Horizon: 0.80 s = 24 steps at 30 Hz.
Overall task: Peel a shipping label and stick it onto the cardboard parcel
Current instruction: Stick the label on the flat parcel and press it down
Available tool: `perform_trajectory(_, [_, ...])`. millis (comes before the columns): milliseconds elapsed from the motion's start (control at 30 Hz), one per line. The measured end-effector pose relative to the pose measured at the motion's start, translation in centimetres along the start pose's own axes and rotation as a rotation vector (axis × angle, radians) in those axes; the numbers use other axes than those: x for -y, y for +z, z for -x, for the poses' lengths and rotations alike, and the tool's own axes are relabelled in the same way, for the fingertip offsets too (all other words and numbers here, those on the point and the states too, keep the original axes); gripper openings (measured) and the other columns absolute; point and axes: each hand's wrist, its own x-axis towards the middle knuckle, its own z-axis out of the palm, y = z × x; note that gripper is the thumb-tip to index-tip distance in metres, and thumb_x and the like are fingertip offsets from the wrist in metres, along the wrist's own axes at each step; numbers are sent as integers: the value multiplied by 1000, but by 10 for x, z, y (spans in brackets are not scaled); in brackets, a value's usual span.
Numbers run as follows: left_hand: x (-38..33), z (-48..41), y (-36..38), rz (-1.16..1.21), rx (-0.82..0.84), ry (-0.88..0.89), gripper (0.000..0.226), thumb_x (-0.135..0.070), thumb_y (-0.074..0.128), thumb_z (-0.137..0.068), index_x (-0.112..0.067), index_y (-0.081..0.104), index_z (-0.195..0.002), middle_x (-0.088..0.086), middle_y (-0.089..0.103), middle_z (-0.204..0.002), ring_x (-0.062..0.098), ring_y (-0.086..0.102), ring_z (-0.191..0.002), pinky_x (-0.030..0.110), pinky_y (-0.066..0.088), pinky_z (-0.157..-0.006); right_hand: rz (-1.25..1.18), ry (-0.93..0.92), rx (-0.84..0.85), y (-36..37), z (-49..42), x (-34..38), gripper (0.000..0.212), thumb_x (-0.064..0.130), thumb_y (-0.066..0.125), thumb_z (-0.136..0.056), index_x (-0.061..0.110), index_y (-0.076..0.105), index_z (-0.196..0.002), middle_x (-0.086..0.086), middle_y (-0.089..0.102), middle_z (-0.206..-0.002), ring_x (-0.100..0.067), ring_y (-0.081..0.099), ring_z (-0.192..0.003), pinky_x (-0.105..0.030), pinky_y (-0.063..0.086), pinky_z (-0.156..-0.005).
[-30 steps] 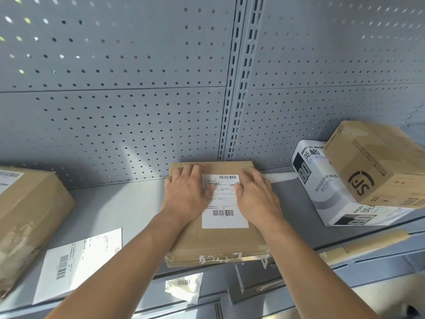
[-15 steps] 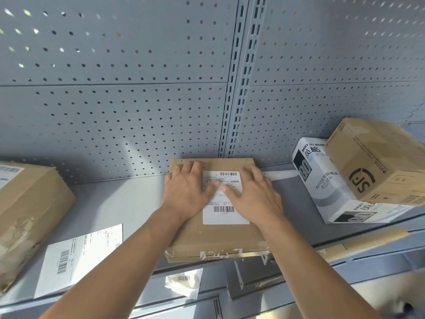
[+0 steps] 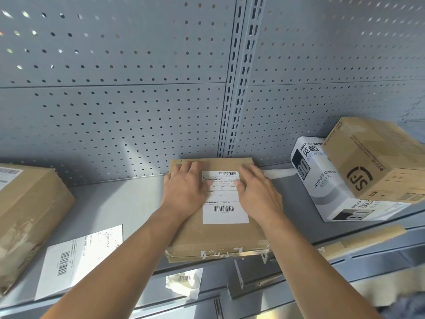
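A flat cardboard parcel (image 3: 213,238) lies on the grey shelf (image 3: 119,203), its back edge against the pegboard wall. A white shipping label (image 3: 224,212) with two barcodes lies flat on the parcel's top. My left hand (image 3: 186,192) rests palm down on the parcel at the label's left edge, fingers spread, thumb on the label. My right hand (image 3: 257,192) presses flat at the label's right edge, thumb touching the label. Neither hand grips anything.
A large cardboard box (image 3: 25,217) stands at the left. A loose label sheet (image 3: 78,259) lies near the shelf's front edge. At the right, a white carton (image 3: 322,180) carries a tilted brown box (image 3: 379,162). Crumpled backing paper (image 3: 184,282) lies below the shelf.
Both hands slid slightly along the label while pressing it; the right thumb pulled back toward the label's right edge. The parcel stayed in place.
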Motion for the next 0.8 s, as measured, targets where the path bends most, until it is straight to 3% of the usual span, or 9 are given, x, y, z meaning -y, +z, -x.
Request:
perform_trajectory(100, [2, -1, 0, 14, -1, 18, 44, -39, 52, -100, -28, 48, -142, 0, 51, -144, 30, 38, -136, 47, 35, -106, -27, -12, -32, 2, -1, -3, 45, 37, 40, -106, 33, 37, -150, 12, 31, -162, -24, 44, -139, -47, 48, -100])
perform_trajectory(233, [4, -3, -1, 30, 22, 23, 44, -34, 50, -100, -31, 47, -144, -2, 50, -145, 30, 38, -135, 46, 34, -107, -54, 48, 9, 1, -3, -5, 52, 36, 39, -106, 35, 26, -157, 3, 14, -170, -26, 38, -146, -48, 44, -105])
perform_trajectory(433, [-5, -12, -8, -107, 66, 13, 62, -63, 42, -97, -25, 42, -147, 5, 50, -141, 33, 40, -134, 50, 37, -107, 20, 89, 206, -6, -12, 7, 78, 66, 33, -98, 27, 7, -160, -10, 3, -170, -39, 25, -150, -53, 35, -113])
perform_trajectory(567, [-10, -23, -7, -138, 50, -34, 77, -73, 42, -91, -24, 39, -150, 7, 51, -144, 33, 41, -133, 49, 38, -106, 76, 96, 237, -4, -28, 15, 93, 77, 36, -90, 27, 4, -161, -9, 0, -169, -40, 18, -151, -54, 33, -115])
perform_trajectory(800, [-14, -33, 0, -140, 21, -116, 82, -84, 38, -85, -25, 48, -142, 6, 52, -138, 34, 43, -128, 51, 39, -100, 126, 113, 161, 6, -39, 16, 98, 83, 32, -86, 20, 19, -159, -10, 25, -152, -38, 30, -137, -53, 36, -106])
